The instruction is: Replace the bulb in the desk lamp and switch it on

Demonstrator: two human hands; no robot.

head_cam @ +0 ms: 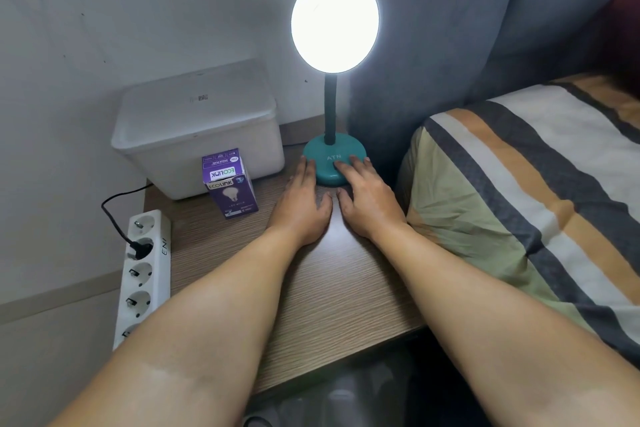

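Note:
The desk lamp stands at the back of the wooden bedside table (311, 288), its teal round base (334, 152) marked ATN and a dark flexible neck (330, 111) rising from it. The bulb (335, 21) on top glows bright white. My left hand (301, 199) lies flat on the table, its fingertips touching the base's left edge. On the front right of the base rest the fingers of my right hand (367, 199), with the palm down on the table. Both hands hold nothing. A purple Ecolink bulb box (230, 185) stands left of my left hand.
A white plastic container (197, 135) sits upside down at the table's back left. A white power strip (143, 274) hangs along the table's left edge, with a black plug (138, 248) and cord in it. A striped pillow (519, 204) borders the table on the right.

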